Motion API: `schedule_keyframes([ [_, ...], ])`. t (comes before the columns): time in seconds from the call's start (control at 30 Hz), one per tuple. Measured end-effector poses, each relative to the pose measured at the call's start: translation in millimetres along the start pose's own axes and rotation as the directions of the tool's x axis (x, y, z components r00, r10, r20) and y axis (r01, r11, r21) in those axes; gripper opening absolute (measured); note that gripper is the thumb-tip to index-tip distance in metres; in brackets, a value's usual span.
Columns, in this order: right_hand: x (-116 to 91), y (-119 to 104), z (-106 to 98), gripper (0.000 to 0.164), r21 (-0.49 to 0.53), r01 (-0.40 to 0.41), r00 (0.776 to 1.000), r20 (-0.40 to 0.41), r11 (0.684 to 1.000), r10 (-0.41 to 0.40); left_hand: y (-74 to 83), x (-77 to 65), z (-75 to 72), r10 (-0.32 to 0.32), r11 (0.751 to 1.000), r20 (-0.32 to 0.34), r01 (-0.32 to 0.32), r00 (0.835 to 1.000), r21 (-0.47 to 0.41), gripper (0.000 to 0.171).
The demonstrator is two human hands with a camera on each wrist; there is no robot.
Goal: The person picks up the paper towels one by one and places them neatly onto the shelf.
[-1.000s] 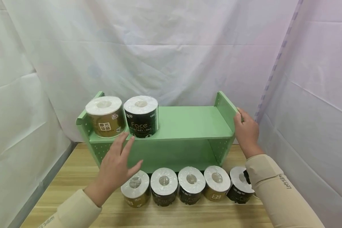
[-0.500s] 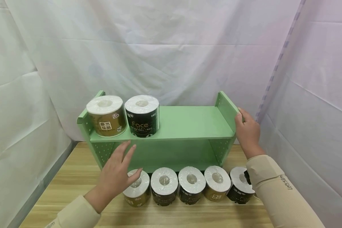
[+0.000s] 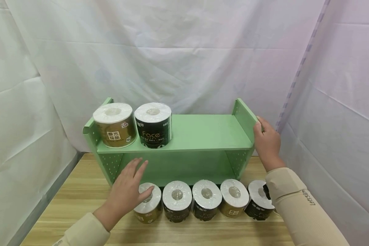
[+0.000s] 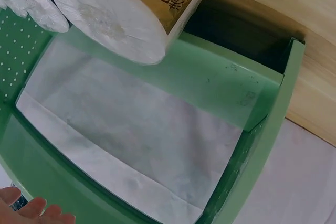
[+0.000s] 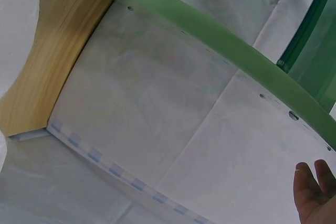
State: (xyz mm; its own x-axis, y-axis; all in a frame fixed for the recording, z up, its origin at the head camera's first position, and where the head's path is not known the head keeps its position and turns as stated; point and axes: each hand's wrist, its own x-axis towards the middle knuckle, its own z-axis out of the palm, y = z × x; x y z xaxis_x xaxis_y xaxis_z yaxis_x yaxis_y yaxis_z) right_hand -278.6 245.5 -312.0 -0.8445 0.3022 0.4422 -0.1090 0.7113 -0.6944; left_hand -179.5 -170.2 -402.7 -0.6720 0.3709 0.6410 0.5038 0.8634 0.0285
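My right hand (image 3: 267,145) grips the right side panel (image 3: 245,116) of a green two-tier shelf (image 3: 209,133), thumb and fingers at its upper edge. With fingers spread, my left hand (image 3: 125,191) hovers before the shelf's lower left, overlapping a gold toilet roll (image 3: 149,217) in the head view. Its fingertips (image 4: 37,207) show at the bottom left of the left wrist view. On the upper board stand a gold-wrapped toilet roll (image 3: 114,126) at the left end and a black-wrapped one (image 3: 153,131) labelled "Face" beside it.
In front of the shelf, several wrapped rolls (image 3: 206,198) stand in a row on the wooden table (image 3: 70,205). The rightmost black roll (image 3: 259,206) is partly behind the right sleeve. White cloth (image 3: 184,51) hangs behind and on both sides.
My left hand has dropped slightly, away from the upper board's front edge. The right hand keeps its grip on the panel, and the rolls stay in place.
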Motion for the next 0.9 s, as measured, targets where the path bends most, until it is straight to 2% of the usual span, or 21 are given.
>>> schedule_keyframes([
  [0.3,0,0,1,0.054,0.000,-0.008,1.000,-0.005,1.000,0.008,1.8,-3.1,4.0,-0.069,0.998,0.109,0.070,0.992,-0.002,0.081],
  [0.43,0,0,1,0.053,0.007,-0.012,1.000,-0.010,1.000,0.012,1.2,-4.8,7.3,-0.109,0.994,0.163,0.112,0.981,-0.009,0.083],
  [0.5,-1,0,1,0.054,0.008,-0.013,1.000,-0.010,1.000,0.013,1.6,-5.4,8.6,-0.137,0.989,0.197,0.144,0.971,-0.020,0.084],
  [0.63,0,-1,1,0.054,0.002,-0.012,1.000,-0.011,1.000,0.012,3.0,-7.0,12.6,-0.193,0.978,0.278,0.208,0.941,-0.025,0.086],
  [0.8,1,0,0,0.054,-0.004,-0.005,1.000,-0.008,1.000,0.005,3.0,-8.4,17.2,-0.227,0.967,0.351,0.253,0.908,-0.028,0.089],
  [0.9,1,0,0,0.053,-0.002,-0.001,1.000,-0.004,1.000,0.001,2.9,-9.0,17.8,-0.247,0.955,0.404,0.292,0.881,-0.054,0.091],
])
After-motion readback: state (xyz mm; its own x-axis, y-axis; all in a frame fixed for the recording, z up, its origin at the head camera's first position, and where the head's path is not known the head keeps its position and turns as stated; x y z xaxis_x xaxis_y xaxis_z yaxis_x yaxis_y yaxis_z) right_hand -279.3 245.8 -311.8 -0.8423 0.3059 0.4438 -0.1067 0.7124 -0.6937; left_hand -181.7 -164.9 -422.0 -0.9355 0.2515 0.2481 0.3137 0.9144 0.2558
